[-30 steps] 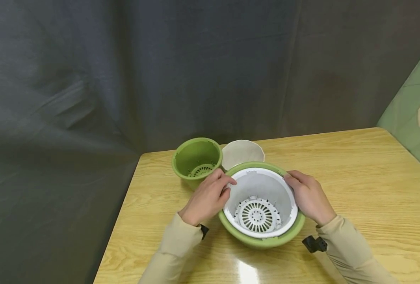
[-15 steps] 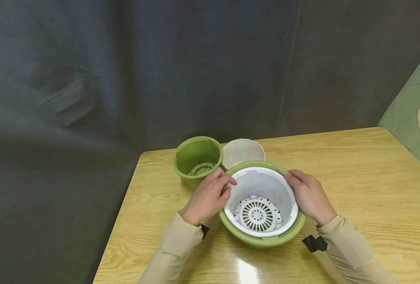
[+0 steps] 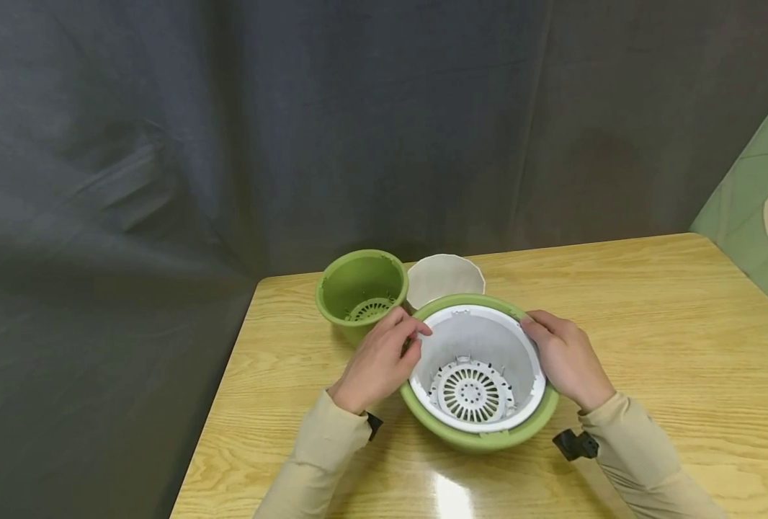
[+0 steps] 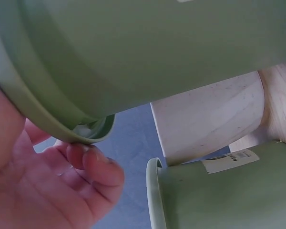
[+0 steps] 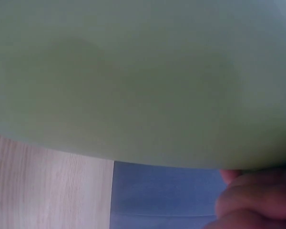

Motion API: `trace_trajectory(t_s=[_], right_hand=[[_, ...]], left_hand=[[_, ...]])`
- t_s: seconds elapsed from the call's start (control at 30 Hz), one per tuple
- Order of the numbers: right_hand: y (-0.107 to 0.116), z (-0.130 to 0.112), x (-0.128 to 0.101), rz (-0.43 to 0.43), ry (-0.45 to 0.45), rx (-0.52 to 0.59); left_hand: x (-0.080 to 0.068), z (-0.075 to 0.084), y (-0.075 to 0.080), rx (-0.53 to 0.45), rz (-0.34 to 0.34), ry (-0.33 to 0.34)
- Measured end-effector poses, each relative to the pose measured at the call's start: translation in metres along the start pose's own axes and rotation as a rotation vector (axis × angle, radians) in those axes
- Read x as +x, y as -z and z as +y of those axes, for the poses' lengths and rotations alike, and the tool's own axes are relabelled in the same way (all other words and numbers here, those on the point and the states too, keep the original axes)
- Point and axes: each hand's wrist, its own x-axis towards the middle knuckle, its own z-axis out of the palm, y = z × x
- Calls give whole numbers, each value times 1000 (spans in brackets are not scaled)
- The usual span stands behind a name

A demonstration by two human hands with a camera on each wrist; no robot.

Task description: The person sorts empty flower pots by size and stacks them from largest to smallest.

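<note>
A white plastic flowerpot [image 3: 520, 346] with a slotted base sits inside a larger green flowerpot [image 3: 488, 440], both mouths tilted toward the head camera. My left hand [image 3: 377, 360] holds the left side of the rims, its fingertips curled at the green rim in the left wrist view. On the right side, my right hand [image 3: 568, 360] grips the green pot with the thumb over the rim and the other fingers hidden behind it. The green wall [image 5: 133, 95] fills most of the right wrist view.
A smaller green pot [image 3: 345, 285] with a slotted bottom stands behind my left hand. Next to it, near the table's back edge, is a white object [image 3: 445, 277] with a scalloped edge. A dark curtain [image 3: 384, 130] hangs behind the wooden table [image 3: 650, 310].
</note>
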Motion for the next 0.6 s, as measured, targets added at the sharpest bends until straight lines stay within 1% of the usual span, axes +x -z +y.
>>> trace_trajectory(t_s=[0.3, 0.6], right_hand=[[-1, 1, 0, 7, 5, 4], [-1, 1, 1, 13, -1, -1]], left_hand=[[-3, -2, -2, -24, 20, 22], [-6, -4, -3, -65, 39, 1]])
